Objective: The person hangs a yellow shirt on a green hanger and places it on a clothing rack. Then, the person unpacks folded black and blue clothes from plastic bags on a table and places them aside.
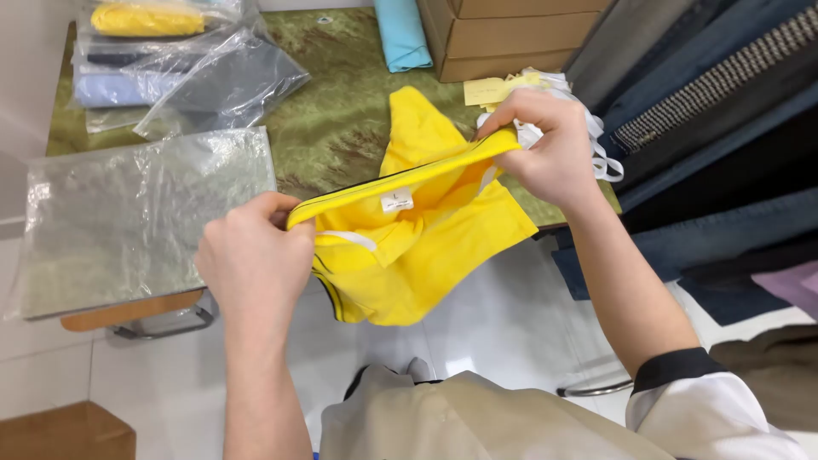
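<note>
Hands stretch a yellow shirt between them, above the near edge of the table. The left hand is closed on one end of the dark-trimmed collar band, fingers curled tight over the fabric; the right hand pinches the other end, thumb below and fingers on top. The band runs taut and slanting between them, higher at the right, with a small white label showing on its inner side. The body of the shirt hangs loose beneath, part draped back over the table, part dangling over the floor.

From where I stand, this looks like the squaring-up stage of folding or checking the garment: the collar is pulled straight and nothing is folded. A sensible next move would call for both grips to hold evenly while the shirt is lowered flat onto the green tabletop, so the loose body doesn't bunch.

A flat clear bag lies on the table just left of the left hand. Bagged garments are stacked at the far left corner, cardboard boxes stand at the back, and a white bundle sits behind the right hand.
</note>
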